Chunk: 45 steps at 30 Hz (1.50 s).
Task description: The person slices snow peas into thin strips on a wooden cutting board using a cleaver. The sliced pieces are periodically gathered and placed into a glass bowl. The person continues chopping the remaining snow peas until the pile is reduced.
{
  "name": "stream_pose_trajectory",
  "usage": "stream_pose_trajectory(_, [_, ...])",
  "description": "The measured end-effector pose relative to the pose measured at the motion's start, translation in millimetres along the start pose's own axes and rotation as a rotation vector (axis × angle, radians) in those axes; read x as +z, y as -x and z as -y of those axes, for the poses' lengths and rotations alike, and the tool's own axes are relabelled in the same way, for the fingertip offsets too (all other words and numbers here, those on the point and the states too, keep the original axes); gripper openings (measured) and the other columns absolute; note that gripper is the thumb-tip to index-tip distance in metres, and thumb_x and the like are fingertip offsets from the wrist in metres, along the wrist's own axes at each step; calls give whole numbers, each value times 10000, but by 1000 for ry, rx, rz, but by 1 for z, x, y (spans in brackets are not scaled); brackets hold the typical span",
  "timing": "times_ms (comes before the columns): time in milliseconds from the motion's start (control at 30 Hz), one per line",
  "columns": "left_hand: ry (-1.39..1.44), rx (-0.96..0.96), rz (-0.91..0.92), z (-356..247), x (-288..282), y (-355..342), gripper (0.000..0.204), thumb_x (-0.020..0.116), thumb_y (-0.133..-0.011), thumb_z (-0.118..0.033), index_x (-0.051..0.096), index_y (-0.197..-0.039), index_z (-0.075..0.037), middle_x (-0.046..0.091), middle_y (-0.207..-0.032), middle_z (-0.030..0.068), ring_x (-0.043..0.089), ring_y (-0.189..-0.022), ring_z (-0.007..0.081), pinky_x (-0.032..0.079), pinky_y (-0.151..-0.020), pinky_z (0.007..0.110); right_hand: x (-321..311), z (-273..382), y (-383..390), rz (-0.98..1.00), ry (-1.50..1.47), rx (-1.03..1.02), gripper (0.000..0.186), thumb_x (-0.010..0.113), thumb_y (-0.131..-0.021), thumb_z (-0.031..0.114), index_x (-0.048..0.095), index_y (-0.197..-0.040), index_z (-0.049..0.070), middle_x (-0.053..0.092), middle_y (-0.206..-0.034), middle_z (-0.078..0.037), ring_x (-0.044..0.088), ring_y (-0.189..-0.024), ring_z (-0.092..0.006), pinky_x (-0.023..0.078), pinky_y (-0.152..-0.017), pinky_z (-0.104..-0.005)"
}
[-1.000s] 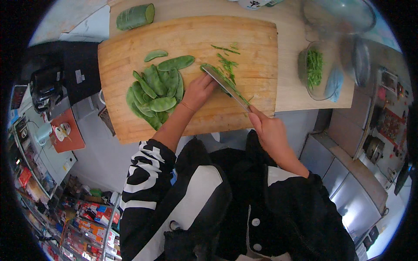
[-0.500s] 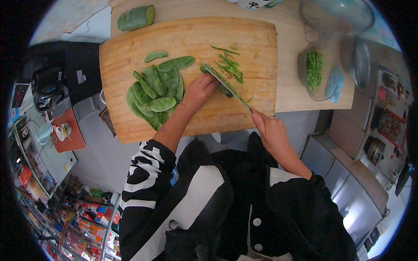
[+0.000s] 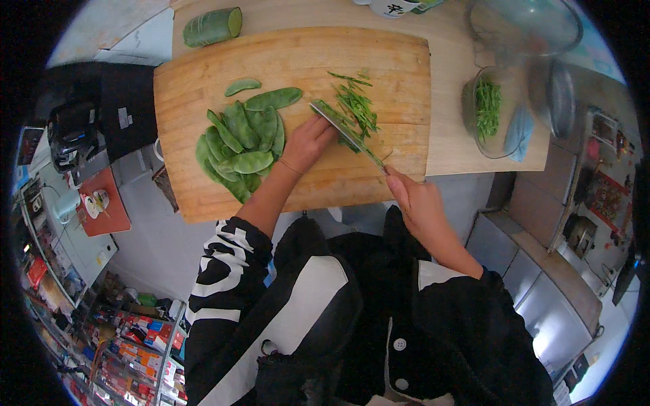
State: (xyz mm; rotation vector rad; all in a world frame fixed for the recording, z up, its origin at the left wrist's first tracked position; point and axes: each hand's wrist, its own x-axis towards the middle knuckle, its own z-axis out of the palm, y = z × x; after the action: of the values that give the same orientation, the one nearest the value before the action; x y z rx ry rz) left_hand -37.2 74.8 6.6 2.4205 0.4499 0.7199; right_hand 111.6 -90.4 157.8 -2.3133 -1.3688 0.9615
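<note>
A wooden cutting board (image 3: 298,57) lies in front of me. My right hand (image 3: 414,195) is closed round the handle of a kitchen knife (image 3: 347,132), whose blade slants up and left across the board. My left hand (image 3: 310,143) has its bent fingers pressed together against the blade's left side. They hold a flat green bean that is mostly hidden under them and behind the knife. Thin green bean strips (image 3: 359,111) lie to the right of the blade. A pile of whole flat green beans (image 3: 237,145) sits left of my left hand.
A cut piece of green cucumber-like vegetable (image 3: 212,27) lies beyond the board's far left corner. On the right stands a glass dish (image 3: 497,145) with shredded greens (image 3: 487,107), beside a blue cloth (image 3: 520,132). A clear bowl (image 3: 525,27) and a white cup (image 3: 389,7) are farther back.
The knife and my right hand have shifted slightly left and away from me. More green strips show along the blade's right side. My left hand has stayed nearly in place.
</note>
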Motion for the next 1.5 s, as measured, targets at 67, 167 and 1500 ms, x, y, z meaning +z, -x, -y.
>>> stream_pose_trajectory(67, [-62,56,-47,1,0,-1,222,575,-648,-65,573,-869,-47,551,-951,77,553,-892,242,484,-681,316,-2,5,3,52,95,118,392,382,-916,372,585,-1097,89,577,-682,-222,570,-650,-387,441,-555,-438])
stream_pose_trajectory(167, [-79,59,-48,2,1,-1,210,572,-653,-65,574,-862,-50,551,-948,78,553,-894,240,484,-675,314,13,4,-8,72,183,193,393,380,-915,381,587,-1100,104,578,-673,-217,568,-634,-386,433,-558,-453])
stream_pose_trajectory(1500, [-59,92,-4,5,1,0,243,584,-659,-61,597,-902,-59,571,-960,77,566,-862,244,478,-692,323,18,10,9,3,3,234,396,400,-904,387,626,-1016,82,605,-690,-185,596,-665,-367,468,-639,-459])
